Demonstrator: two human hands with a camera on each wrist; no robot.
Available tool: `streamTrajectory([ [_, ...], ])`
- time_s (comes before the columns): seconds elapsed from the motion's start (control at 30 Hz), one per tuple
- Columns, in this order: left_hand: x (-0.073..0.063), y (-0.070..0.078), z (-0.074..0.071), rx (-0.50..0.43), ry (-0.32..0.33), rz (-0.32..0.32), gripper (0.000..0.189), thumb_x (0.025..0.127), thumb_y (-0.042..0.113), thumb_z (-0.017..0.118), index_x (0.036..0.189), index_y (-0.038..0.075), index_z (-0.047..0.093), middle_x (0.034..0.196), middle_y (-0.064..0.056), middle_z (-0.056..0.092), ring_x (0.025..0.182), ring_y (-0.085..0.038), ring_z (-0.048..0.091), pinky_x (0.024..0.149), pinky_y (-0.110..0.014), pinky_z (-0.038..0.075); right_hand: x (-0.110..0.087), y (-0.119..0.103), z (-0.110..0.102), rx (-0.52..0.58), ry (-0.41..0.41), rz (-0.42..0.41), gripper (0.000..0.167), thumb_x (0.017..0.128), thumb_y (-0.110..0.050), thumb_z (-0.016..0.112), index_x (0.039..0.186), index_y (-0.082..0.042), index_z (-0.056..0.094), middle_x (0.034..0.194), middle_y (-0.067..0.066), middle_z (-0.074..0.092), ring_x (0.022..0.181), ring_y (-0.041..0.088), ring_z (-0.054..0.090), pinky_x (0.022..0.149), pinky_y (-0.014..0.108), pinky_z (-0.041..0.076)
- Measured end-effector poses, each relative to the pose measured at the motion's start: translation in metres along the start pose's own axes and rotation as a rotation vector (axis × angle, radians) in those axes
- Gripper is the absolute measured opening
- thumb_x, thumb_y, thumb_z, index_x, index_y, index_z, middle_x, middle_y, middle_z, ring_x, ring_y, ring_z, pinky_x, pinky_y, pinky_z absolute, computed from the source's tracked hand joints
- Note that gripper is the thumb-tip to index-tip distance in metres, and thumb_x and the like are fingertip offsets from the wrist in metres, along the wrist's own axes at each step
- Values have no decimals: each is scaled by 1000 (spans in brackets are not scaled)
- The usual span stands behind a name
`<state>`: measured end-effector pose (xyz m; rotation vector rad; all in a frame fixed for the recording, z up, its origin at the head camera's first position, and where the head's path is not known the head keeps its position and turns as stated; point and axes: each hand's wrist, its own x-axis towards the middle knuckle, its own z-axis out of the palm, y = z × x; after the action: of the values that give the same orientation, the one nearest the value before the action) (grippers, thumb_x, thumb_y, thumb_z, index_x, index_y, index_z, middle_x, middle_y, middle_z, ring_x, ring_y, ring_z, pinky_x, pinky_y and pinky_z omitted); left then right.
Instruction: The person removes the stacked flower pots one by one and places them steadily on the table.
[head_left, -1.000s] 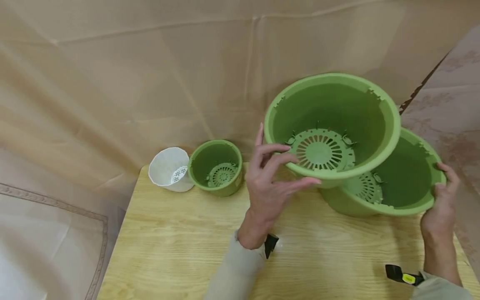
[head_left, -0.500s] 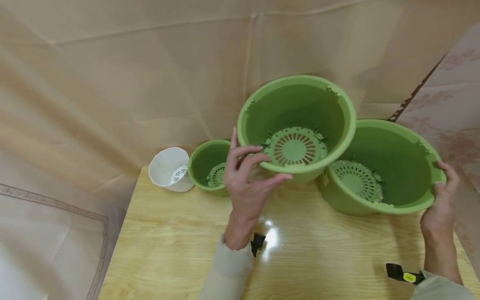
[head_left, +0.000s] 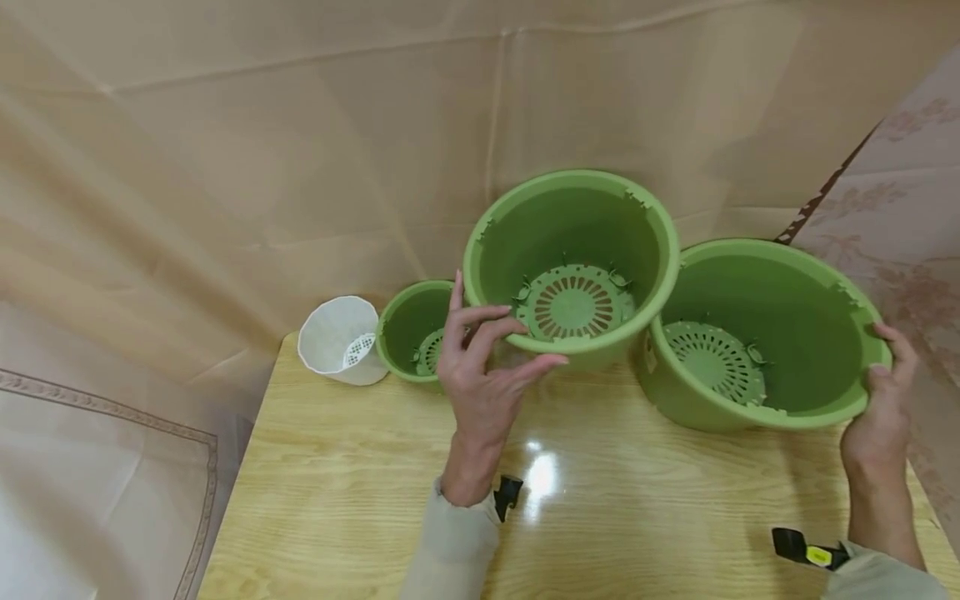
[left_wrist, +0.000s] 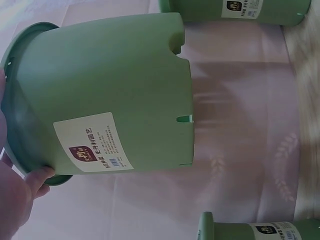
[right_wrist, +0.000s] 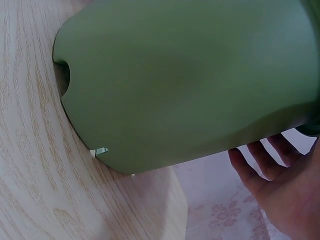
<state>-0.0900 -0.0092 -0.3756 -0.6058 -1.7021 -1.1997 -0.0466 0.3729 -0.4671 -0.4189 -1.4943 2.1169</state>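
Observation:
My left hand (head_left: 480, 375) pinches the near-left rim of a mid-sized green flower pot (head_left: 570, 221), thumb in front and fingers over the edge. The left wrist view shows this pot, with a paper label (left_wrist: 92, 142), held up off the table. Farther right, my right hand (head_left: 877, 417) grips the right rim of the largest green flower pot (head_left: 802, 333), which stands on the table. Both pots have slotted bottoms. The right wrist view shows the large pot's side (right_wrist: 175, 85) with my right fingers (right_wrist: 260, 160) along it; the thumb is out of that view.
A small green flower pot (head_left: 408, 321), partly hidden by my left hand, stands at the back left of the wooden table (head_left: 337, 483). Touching or just beside it is a white pot (head_left: 330, 337). A beige cloth (head_left: 300, 167) hangs behind the table.
The mid-sized pot, in my left hand, has moved left and lower, away from over the largest pot. My right hand and the largest pot stay in place.

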Motion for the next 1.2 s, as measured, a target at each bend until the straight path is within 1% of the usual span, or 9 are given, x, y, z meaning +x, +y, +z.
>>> streamTrajectory([
  [0.2,-5,-5,-2,12,-16,-11,54,74,55,78,75,2,67,91,-16,58,93,-28,66,116,-61,27,3,0,2,-16,-37,19,43,103,-4,25,143,-12,41,130,10,49,77,9,63,59,13,55],
  [0.47,-18,-14,-1,43,-37,-3,55,75,55,77,75,1,67,91,-15,57,86,-27,67,116,-62,27,5,-2,2,-44,-29,-26,42,102,-4,27,141,-11,43,126,12,50,75,8,63,59,12,54],
  [0.6,-26,-19,0,71,-58,-18,55,75,57,76,75,2,67,91,-14,57,85,-28,67,115,-61,27,4,-2,1,-44,-34,-33,43,102,-5,26,141,-11,42,127,12,51,77,9,63,61,12,54],
  [0.7,-33,-22,-1,97,-76,-43,55,75,58,75,75,3,67,91,-13,57,90,-29,67,116,-60,28,3,-1,1,-28,-38,-43,43,102,-5,27,141,-10,43,127,13,51,76,10,63,60,13,55],
  [0.83,-41,-26,-4,121,-98,-74,55,76,58,75,76,3,68,92,-13,57,113,-40,61,117,-58,27,3,0,1,-7,-27,-42,43,101,-4,27,140,-9,44,126,14,51,74,10,63,58,14,55],
  [0.93,-46,-28,-4,130,-109,-86,56,76,59,74,77,4,68,93,-13,58,122,-45,54,117,-58,26,3,1,1,-2,-19,-44,43,101,-3,27,140,-8,44,125,14,51,73,10,63,57,14,55],
  [1.0,-49,-30,-4,140,-116,-89,56,76,60,74,78,4,68,93,-13,58,123,-45,54,117,-58,26,2,1,0,-7,-19,-49,43,100,-3,27,140,-8,44,125,14,51,72,10,62,57,13,54],
  [1.13,-53,-31,-4,156,-128,-94,57,77,60,73,79,4,69,94,-13,58,111,-37,63,117,-57,27,1,2,-1,-9,-18,-51,44,100,-4,27,141,-8,44,125,14,50,74,10,62,58,13,54],
  [1.2,-56,-32,-4,163,-134,-98,57,77,60,72,79,4,69,94,-13,58,113,-39,61,116,-57,28,0,2,-1,-14,-16,-44,44,101,-4,27,141,-9,44,126,14,50,75,11,62,59,13,55],
])
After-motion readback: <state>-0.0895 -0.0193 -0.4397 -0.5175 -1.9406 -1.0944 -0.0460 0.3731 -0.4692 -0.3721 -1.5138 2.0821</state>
